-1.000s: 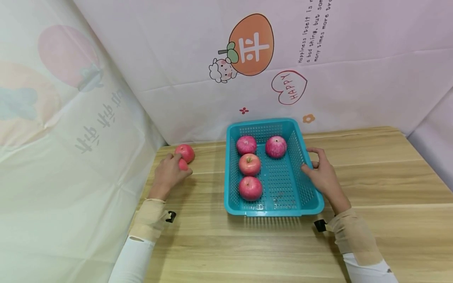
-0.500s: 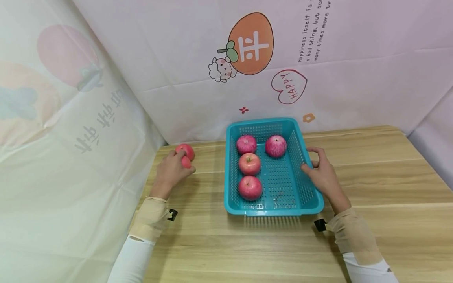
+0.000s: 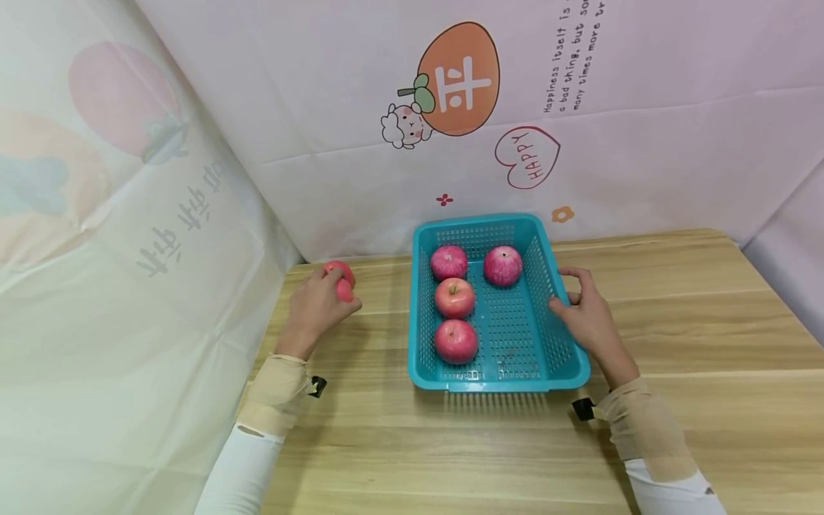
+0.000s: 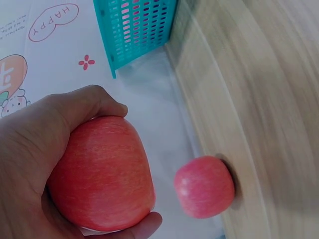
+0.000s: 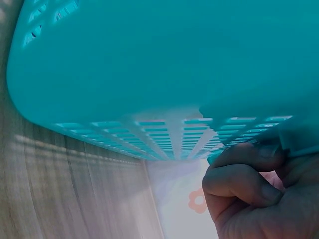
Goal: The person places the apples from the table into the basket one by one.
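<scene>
My left hand grips a red apple, thumb on one side and fingers round the other, at the table's far left. Just beyond it, a second red apple rests on the wood; the hand partly covers it in the head view. With thumb inside and fingers outside, my right hand holds the right rim of a blue-green plastic basket. Inside the basket, a striped apple, a paler apple and a red apple line the left side. Another striped apple sits at the back right.
The wooden table extends to both sides of the basket. A white printed cloth hangs behind its far edge, and another white cloth hangs along the left. A black wrist mount sits by the right forearm.
My left hand, with the apple in its grip, has shifted slightly right and away from me, covering more of the apple behind it. The right hand and basket look unmoved.
</scene>
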Demonstrator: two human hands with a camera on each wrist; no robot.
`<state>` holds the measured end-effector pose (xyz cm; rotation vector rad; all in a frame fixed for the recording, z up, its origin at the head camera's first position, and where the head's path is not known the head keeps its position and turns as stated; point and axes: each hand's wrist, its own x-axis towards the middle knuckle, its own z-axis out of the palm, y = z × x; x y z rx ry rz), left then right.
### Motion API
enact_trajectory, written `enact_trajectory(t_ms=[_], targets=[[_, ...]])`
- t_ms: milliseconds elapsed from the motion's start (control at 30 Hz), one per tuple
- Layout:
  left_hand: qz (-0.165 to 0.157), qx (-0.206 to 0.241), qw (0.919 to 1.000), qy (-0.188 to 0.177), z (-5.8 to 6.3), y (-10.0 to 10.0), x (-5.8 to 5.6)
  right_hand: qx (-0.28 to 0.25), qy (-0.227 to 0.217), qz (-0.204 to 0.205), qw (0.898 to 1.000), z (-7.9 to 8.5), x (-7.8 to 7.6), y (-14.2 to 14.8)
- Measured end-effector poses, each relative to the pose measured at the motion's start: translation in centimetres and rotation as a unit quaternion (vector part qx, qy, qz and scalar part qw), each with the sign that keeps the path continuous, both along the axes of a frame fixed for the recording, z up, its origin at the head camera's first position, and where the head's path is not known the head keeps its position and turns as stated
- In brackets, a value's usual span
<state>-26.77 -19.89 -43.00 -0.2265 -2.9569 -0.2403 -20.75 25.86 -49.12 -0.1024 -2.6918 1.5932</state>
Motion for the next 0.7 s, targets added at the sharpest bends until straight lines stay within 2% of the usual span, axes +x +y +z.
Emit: enact_trajectory(t_ms=[200,700], targets=[[-0.002,0.011,0.9999,-0.003,0.4,0.8,0.1,0.001,0.001,0.0,1.0,-0.1,-0.1,0.0],[-0.022,-0.002,0.9997,0.012,0.9,2.1,0.1,0.001,-0.004,0.002,1.0,0.0,0.0,0.0]])
